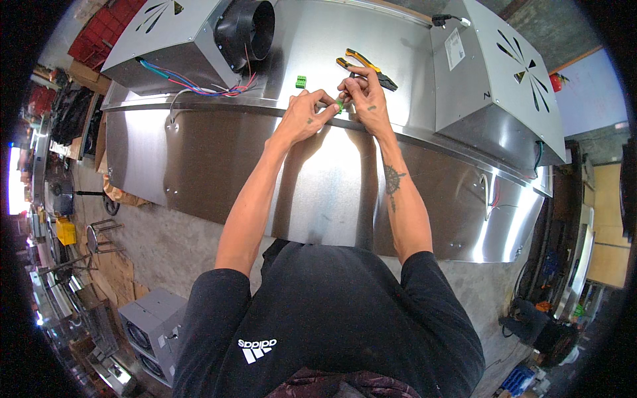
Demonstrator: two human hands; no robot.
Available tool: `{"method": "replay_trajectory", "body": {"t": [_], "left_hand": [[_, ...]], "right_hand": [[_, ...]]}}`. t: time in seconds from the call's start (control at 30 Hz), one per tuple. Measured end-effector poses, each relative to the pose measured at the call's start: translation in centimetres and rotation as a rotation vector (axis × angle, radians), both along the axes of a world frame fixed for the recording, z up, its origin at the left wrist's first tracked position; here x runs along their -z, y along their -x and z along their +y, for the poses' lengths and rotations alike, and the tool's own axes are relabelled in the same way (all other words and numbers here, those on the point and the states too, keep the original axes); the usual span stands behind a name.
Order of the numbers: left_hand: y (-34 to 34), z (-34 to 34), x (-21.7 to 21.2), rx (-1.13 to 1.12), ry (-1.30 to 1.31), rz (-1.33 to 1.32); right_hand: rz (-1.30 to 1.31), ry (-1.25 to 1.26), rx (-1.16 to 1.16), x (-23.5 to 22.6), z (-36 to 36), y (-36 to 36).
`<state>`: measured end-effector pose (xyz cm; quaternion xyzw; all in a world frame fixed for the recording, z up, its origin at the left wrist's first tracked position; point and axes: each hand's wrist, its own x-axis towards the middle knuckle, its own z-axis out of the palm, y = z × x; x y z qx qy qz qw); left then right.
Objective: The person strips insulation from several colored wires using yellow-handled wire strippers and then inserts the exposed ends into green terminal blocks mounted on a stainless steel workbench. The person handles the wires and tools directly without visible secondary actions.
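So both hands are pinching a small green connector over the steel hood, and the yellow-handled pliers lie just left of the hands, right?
Not quite. In the head view the pliers lie just beyond the right hand, not left of the hands. The left hand and right hand do pinch the small green connector over the steel hood.

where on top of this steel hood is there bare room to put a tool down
Bare steel top between the black duct collar and the pliers. Crowded around both hands, the loose green connector and the wire bundle.
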<state>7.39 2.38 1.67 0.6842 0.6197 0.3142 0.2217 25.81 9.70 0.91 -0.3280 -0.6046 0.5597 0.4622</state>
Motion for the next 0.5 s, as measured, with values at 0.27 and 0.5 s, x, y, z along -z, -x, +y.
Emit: {"method": "replay_trajectory", "body": {"t": [0.27, 0.5], "left_hand": [[-0.09, 0.15, -0.39, -0.005, 0.055, -0.044], [0.03, 0.25, 0.02, -0.007, 0.019, -0.053]], "right_hand": [[0.025, 0.064, -0.021, -0.11, 0.07, 0.16], [-0.093, -0.014, 0.058, -0.35, -0.16, 0.41]]}}
